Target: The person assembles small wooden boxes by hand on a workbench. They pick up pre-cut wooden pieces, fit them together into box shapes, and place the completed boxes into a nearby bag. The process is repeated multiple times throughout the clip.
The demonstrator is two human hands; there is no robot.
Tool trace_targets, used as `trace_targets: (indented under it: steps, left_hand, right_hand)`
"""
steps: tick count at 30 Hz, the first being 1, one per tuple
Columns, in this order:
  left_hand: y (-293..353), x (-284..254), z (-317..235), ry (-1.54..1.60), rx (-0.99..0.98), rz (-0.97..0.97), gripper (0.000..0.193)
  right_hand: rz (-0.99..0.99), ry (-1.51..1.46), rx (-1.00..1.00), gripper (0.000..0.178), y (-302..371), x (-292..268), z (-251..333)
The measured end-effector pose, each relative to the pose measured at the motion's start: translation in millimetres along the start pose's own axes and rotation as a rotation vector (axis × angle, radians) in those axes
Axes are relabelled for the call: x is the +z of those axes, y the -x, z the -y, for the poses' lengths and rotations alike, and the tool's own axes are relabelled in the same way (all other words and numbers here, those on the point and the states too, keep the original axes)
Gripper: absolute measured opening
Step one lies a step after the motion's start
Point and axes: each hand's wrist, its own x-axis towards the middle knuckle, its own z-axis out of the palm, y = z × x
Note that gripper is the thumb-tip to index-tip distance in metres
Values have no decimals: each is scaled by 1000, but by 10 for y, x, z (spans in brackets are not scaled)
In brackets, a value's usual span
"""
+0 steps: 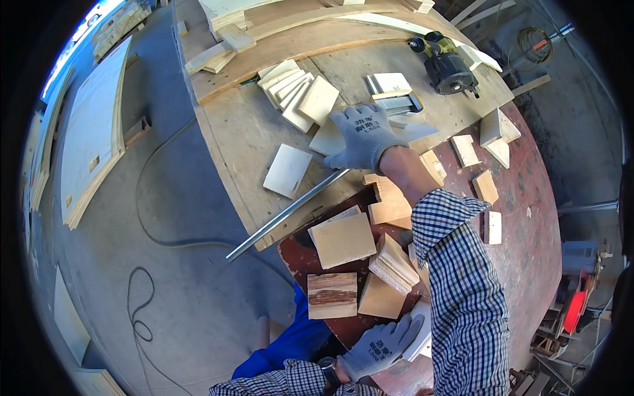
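Right gloved hand rests spread, palm down, on a pale square plywood piece; left gloved hand touches a near stack edge, grip unclear.

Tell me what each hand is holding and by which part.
Right hand lies palm-down on a pale wood tile, no closed grip visible. Left hand touches a pale board's edge; the hold cannot be told.

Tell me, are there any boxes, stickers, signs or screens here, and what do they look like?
No boxes, signs or screens show.
Printed mark on the grey knit glove of the right hand, over the pale wooden tiles on the plywood workbench: small dark characters on its back.
Printed mark on the grey knit glove of the left hand, at the lower edge by a pale wooden piece: small dark characters too.
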Motion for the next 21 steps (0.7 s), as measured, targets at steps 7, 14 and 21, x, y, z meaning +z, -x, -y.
trace_targets:
  steps: [7, 14, 21]
  left_hand:
    - [25, -77, 26, 24, 8, 26, 60]
    - [-58, -138, -12, 132, -52, 117, 62]
    - [-52, -143, -16, 203, 0, 72, 68]
  right_hand:
    - [-204, -531, -333, 103, 30, 195, -272]
    - [-147, -1067, -463, 102, 94, 141, -363]
    - [-227, -1017, -444, 98, 973, -290, -499]
